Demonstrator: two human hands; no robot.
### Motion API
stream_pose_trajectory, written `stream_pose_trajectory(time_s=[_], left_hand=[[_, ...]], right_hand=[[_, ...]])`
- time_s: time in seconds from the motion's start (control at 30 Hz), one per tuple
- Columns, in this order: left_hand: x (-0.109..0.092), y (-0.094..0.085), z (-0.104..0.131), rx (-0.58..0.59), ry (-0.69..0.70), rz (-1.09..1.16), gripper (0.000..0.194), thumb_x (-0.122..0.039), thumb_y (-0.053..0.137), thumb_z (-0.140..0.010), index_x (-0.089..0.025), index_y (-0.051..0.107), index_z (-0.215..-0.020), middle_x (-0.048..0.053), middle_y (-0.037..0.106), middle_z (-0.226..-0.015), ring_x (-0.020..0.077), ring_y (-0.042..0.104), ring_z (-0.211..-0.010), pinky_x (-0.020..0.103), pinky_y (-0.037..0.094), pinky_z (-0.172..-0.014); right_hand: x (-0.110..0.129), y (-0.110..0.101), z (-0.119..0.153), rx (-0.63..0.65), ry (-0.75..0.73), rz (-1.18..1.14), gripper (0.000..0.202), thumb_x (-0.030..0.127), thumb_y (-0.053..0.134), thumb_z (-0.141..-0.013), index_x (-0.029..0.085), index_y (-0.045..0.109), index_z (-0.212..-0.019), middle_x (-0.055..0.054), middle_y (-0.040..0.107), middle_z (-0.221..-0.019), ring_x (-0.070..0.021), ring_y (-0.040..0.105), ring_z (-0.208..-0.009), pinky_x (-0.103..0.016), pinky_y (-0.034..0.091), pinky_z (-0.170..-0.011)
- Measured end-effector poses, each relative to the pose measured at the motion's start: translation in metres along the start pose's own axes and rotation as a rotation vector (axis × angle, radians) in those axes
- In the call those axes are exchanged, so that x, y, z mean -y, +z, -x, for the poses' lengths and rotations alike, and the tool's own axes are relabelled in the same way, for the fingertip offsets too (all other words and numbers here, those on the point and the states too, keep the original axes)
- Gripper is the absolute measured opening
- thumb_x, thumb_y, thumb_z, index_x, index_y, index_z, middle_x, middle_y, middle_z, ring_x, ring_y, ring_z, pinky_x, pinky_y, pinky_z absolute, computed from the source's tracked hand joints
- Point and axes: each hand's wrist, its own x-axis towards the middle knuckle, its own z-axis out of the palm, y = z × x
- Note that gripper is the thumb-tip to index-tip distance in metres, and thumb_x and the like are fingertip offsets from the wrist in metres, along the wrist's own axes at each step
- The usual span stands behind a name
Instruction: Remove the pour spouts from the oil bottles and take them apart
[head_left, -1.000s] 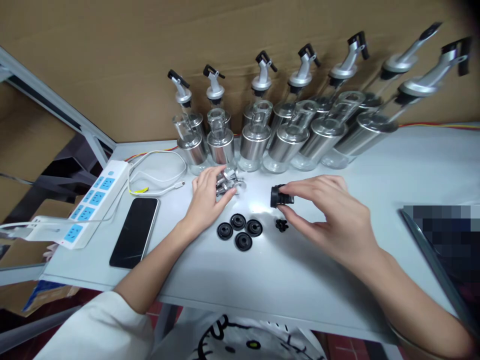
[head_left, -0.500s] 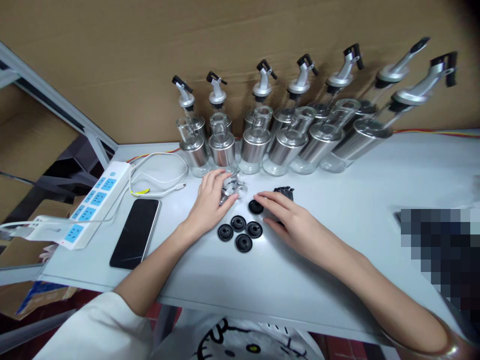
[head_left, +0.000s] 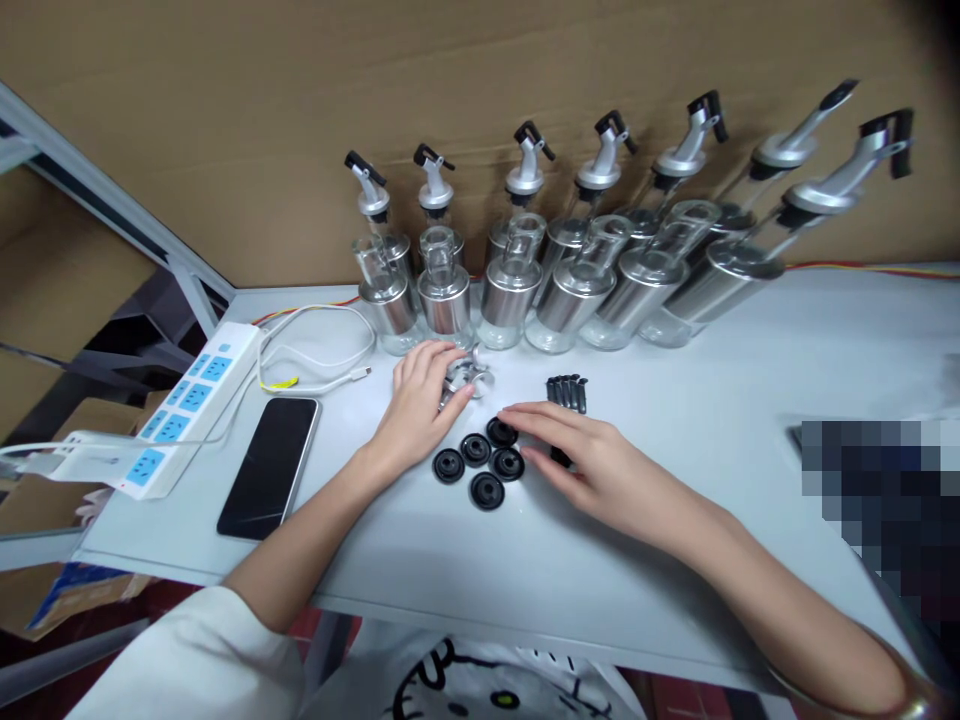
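My left hand [head_left: 420,405] lies with parted fingers against a small pile of silver spout parts [head_left: 471,376], in front of the bottles. Fingertips of my right hand [head_left: 574,450] touch the rear black ring [head_left: 502,432], fingers apart. Several more black rings [head_left: 475,449] lie grouped on the table between the hands. Just beyond my right hand is a row of small black levers [head_left: 568,392], partly covered by that hand. Open glass bottles with steel bands [head_left: 512,292] stand behind.
Bottles with silver pourers [head_left: 525,178] line the back by the cardboard. To the left are a phone [head_left: 270,467], a white power strip [head_left: 191,400] and a looped white cable [head_left: 322,385]. A blurred dark shape covers the right edge of the grey table [head_left: 420,570].
My right hand has moved slightly toward me and left, and the rear ring has shifted with it, closer to the others. More of the black levers shows. My left hand has barely moved.
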Motion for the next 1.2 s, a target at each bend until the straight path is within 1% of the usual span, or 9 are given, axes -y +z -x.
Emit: stream_pose_trajectory(time_s=[0.2, 0.3, 0.43, 0.6, 0.8, 0.9, 1.0, 1.07, 1.2], left_hand=[[-0.002, 0.001, 0.001, 0.008, -0.016, -0.015, 0.032, -0.032, 0.047, -0.095, -0.017, 0.048, -0.123, 0.013, 0.050, -0.131, 0.0255, 0.039, -0.128, 0.044, 0.027, -0.107], [-0.009, -0.001, 0.003, -0.081, -0.005, 0.032, 0.029, -0.034, 0.043, -0.097, -0.019, 0.050, -0.121, 0.012, 0.053, -0.130, 0.0250, 0.040, -0.128, 0.046, 0.026, -0.108], [-0.024, -0.001, 0.010, -0.226, 0.131, 0.208, 0.027, -0.036, 0.039, -0.098, -0.019, 0.052, -0.116, 0.011, 0.057, -0.121, 0.0236, 0.047, -0.119, 0.044, 0.033, -0.104], [-0.037, 0.005, 0.015, -0.131, 0.376, 0.416, 0.025, -0.032, 0.038, -0.098, -0.020, 0.053, -0.113, 0.010, 0.063, -0.107, 0.0221, 0.055, -0.106, 0.042, 0.044, -0.095], [-0.036, 0.010, 0.016, -0.122, 0.291, 0.498, 0.026, -0.032, 0.036, -0.099, -0.019, 0.053, -0.114, 0.010, 0.062, -0.107, 0.0222, 0.054, -0.106, 0.043, 0.044, -0.096], [-0.036, 0.010, 0.016, -0.145, 0.329, 0.483, 0.027, -0.033, 0.035, -0.099, -0.019, 0.053, -0.114, 0.009, 0.063, -0.105, 0.0220, 0.056, -0.103, 0.042, 0.046, -0.093], [-0.036, 0.010, 0.016, -0.162, 0.350, 0.478, 0.028, -0.033, 0.035, -0.099, -0.019, 0.054, -0.113, 0.010, 0.064, -0.103, 0.0221, 0.057, -0.100, 0.041, 0.047, -0.090], [-0.037, 0.010, 0.017, -0.167, 0.337, 0.482, 0.028, -0.033, 0.035, -0.099, -0.018, 0.055, -0.112, 0.010, 0.064, -0.101, 0.0221, 0.058, -0.099, 0.041, 0.047, -0.089], [-0.036, 0.011, 0.017, -0.173, 0.326, 0.489, 0.029, -0.033, 0.034, -0.099, -0.018, 0.056, -0.112, 0.010, 0.064, -0.101, 0.0219, 0.057, -0.099, 0.041, 0.047, -0.089]], right_hand=[[0.002, 0.001, 0.000, -0.068, -0.049, 0.076, 0.027, 0.015, 0.045, -0.096, 0.017, 0.060, -0.118, -0.012, 0.065, -0.116, -0.0230, 0.064, -0.101, -0.042, 0.053, -0.086], [0.004, -0.002, -0.001, -0.104, -0.071, 0.127, 0.022, 0.022, 0.052, -0.094, 0.016, 0.060, -0.114, -0.012, 0.065, -0.109, -0.0248, 0.061, -0.098, -0.043, 0.051, -0.083], [0.008, -0.006, -0.001, -0.028, -0.041, 0.073, 0.031, 0.031, 0.069, -0.084, 0.016, 0.058, -0.109, -0.008, 0.063, -0.095, -0.0195, 0.062, -0.081, -0.031, 0.052, -0.069], [0.011, 0.003, 0.001, 0.065, -0.015, 0.061, 0.022, 0.019, 0.076, -0.075, 0.019, 0.056, -0.083, 0.000, 0.061, -0.076, -0.0138, 0.059, -0.062, -0.023, 0.047, -0.054], [0.011, 0.013, 0.002, 0.065, -0.065, 0.080, 0.010, 0.010, 0.062, -0.084, 0.015, 0.060, -0.093, -0.005, 0.062, -0.088, -0.0156, 0.062, -0.069, -0.026, 0.051, -0.059], [0.014, 0.008, 0.002, 0.005, -0.087, 0.117, 0.003, 0.017, 0.058, -0.089, 0.015, 0.061, -0.089, -0.005, 0.062, -0.084, -0.0165, 0.061, -0.069, -0.027, 0.050, -0.060], [0.018, 0.004, 0.001, -0.072, -0.138, 0.156, 0.017, 0.031, 0.060, -0.089, 0.016, 0.059, -0.081, -0.004, 0.060, -0.075, -0.0166, 0.057, -0.065, -0.027, 0.045, -0.056], [0.021, 0.006, 0.001, -0.045, -0.188, 0.186, 0.020, 0.034, 0.065, -0.085, 0.017, 0.058, -0.077, -0.002, 0.060, -0.071, -0.0168, 0.056, -0.063, -0.028, 0.042, -0.056], [0.022, 0.016, 0.001, 0.025, -0.234, 0.302, 0.012, 0.021, 0.066, -0.083, 0.018, 0.058, -0.074, -0.001, 0.064, -0.070, -0.0176, 0.057, -0.065, -0.030, 0.038, -0.060]])
